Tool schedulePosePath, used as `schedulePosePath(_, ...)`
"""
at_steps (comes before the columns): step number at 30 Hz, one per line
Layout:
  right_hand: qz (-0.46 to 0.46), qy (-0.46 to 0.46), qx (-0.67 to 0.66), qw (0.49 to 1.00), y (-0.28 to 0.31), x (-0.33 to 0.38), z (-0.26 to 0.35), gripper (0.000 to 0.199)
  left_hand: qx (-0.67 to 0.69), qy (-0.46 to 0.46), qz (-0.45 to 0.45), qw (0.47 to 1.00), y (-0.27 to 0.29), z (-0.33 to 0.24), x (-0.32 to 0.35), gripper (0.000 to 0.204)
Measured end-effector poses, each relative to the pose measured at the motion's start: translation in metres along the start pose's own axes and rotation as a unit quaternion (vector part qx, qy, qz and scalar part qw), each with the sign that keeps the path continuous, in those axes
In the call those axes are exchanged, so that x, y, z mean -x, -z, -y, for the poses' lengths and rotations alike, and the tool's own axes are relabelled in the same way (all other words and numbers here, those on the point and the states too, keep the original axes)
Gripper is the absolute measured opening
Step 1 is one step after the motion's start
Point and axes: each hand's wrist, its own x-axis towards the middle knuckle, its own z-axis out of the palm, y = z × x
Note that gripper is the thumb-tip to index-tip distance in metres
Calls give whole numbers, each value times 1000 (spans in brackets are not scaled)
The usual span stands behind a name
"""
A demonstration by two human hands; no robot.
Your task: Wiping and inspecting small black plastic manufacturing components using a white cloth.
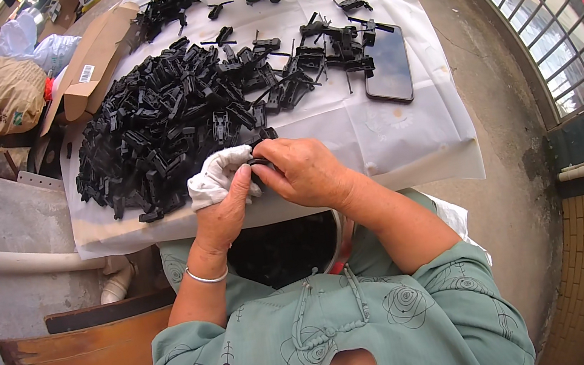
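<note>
My left hand point(224, 207) has a white cloth glove point(214, 182) over its fingers, with the thumb bare. It grips a small black plastic part point(258, 162) close to the table's near edge. My right hand point(303, 171) is closed on the same part from the other side, thumb and fingers pinched together. Most of the part is hidden by the fingers. Just beyond my hands lies a large heap of similar black plastic parts point(163, 119). Looser black pieces with thin projecting rods point(295, 82) spread to the right of the heap.
A dark phone point(391, 75) lies at the right on the white table cover point(415, 140). Cardboard point(86, 66) and filled bags point(10, 93) crowd the left side. Below the table edge, a dark round container point(283, 249) sits between my legs. A barred window point(539, 6) is at right.
</note>
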Motion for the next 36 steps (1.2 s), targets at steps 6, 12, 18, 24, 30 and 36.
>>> schedulePosePath(6, 0, 6, 4, 1000, 0, 0, -2, 17, -4, -3, 3, 1000, -1, -1, 1, 19)
schedulePosePath(12, -4, 9, 0, 1000, 2, 1, -1, 17, -17, -5, 13, 1000, -2, -2, 0, 19)
schedulePosePath(18, 2, 5, 7, 1000, 2, 3, -3, 17, -29, -5, 16, 999, -3, -1, 0, 20)
schedulePosePath(24, -2, 10, 4, 1000, 3, 4, -4, 17, -27, -18, 12, 999, -6, 2, 1, 21)
schedulePosePath(30, -4, 6, 1, 1000, 1, 4, -4, 16, -52, -37, 3, 998, -7, 3, 2, 22)
schedulePosePath(36, -24, -5, -24, 999, 2, 2, -4, 14, -43, -48, 14, 998, -8, 5, 0, 25)
